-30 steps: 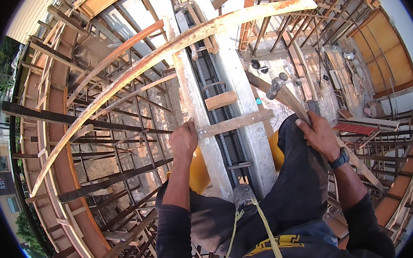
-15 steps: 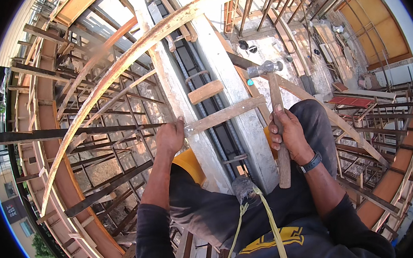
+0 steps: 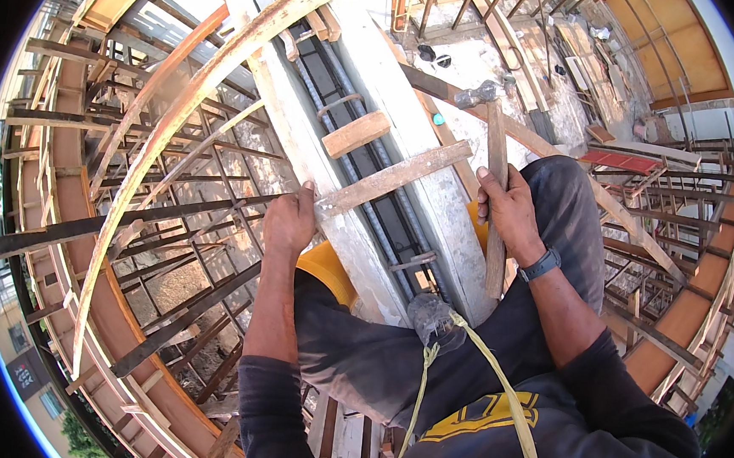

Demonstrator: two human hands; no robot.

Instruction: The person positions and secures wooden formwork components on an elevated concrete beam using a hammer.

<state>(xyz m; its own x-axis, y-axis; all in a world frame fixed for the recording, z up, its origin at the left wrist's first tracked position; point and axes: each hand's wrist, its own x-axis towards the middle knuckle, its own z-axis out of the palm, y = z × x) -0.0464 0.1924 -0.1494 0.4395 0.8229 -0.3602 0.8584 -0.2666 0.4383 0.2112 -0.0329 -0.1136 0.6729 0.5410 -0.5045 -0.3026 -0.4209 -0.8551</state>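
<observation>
My right hand point(image 3: 511, 212) is wrapped round the wooden handle of a hammer point(image 3: 499, 140). The hammer's metal head points up, beyond the right edge of a long, pale formwork channel point(image 3: 338, 155). A wooden strip point(image 3: 396, 177) lies across the channel, and a shorter wood block point(image 3: 356, 135) sits just beyond it. My left hand point(image 3: 289, 222) is closed at the channel's left side, its thumb beside the strip's left end; its fingers are hidden. Steel bars point(image 3: 388, 235) run inside the channel between my legs.
A clear plastic bottle-like piece point(image 3: 433, 314) with a yellow-green cord point(image 3: 493, 378) hangs near my lap. A long curved wooden strip point(image 3: 164, 147) arches across the left. Timber props and beams point(image 3: 181, 327) stand below on both sides. Boards point(image 3: 515, 52) lie on the floor at the far right.
The view has shifted, so the channel and both hands sit slightly higher and further left. The hammer stands a little more upright in my right hand. My left hand stays beside the strip's end.
</observation>
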